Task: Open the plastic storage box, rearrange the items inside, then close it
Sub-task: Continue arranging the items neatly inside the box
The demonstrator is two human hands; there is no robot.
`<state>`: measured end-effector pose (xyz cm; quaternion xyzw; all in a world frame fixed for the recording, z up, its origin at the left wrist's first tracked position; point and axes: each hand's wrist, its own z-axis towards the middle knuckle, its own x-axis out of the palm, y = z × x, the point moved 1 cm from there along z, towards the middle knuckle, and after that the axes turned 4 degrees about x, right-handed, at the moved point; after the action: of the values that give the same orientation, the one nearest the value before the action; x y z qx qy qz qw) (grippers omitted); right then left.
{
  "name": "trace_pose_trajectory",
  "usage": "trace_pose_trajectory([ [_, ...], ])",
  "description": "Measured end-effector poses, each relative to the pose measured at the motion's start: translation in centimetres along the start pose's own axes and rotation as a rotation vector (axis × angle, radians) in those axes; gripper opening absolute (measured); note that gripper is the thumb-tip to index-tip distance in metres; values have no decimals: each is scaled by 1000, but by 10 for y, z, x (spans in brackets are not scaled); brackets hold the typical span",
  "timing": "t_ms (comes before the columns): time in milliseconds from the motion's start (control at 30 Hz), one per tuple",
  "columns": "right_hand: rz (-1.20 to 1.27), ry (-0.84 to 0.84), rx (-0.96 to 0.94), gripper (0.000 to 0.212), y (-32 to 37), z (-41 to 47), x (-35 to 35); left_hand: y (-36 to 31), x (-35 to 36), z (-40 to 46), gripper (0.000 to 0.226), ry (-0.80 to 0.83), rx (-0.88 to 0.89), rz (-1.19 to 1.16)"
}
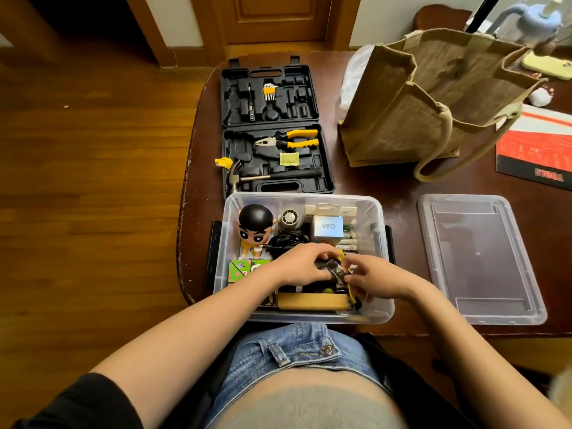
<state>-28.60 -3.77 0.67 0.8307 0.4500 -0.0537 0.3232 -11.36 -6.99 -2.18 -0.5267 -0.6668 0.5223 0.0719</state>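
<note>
The clear plastic storage box (382, 274) stands open at the table's near edge. Its clear lid (479, 258) lies flat on the table to the right. Inside are a big-headed cartoon figure (255, 226), a white box marked Q88 (328, 226), a small round fan (289, 218), black cable (284, 241), several batteries (348, 239), green cards (244, 269) and a tan box (312, 301). Both hands are inside the box. My left hand (298, 263) and my right hand (376, 278) together hold a small dark item with yellow cord (335, 269).
An open black tool case (272, 128) with yellow pliers (291, 140), hex keys and a hammer (266, 178) lies just behind the box. A jute bag (433, 100) stands at back right, a red booklet (538, 150) at far right. The wooden floor is on the left.
</note>
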Motion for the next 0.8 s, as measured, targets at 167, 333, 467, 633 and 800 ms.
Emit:
trace_pose_trajectory([
  [167, -297, -263, -85, 18, 10, 11, 4, 1, 4, 0, 14, -143, -64, 104],
  [333, -505, -556, -79, 16, 13, 28, 14, 6, 6, 0, 32, -205, -148, 151],
  [467, -547, -560, -55, 18, 7, 41, 21, 17, 3, -4, 30, -194, -199, 309],
  [633, -516, -536, -31, 16, 2, 52, 30, 22, -1, -8, 29, -192, -236, 335],
  [800, -323, -624, -12, 24, -2, 49, 39, 20, 0, -5, 29, -156, -209, 327],
])
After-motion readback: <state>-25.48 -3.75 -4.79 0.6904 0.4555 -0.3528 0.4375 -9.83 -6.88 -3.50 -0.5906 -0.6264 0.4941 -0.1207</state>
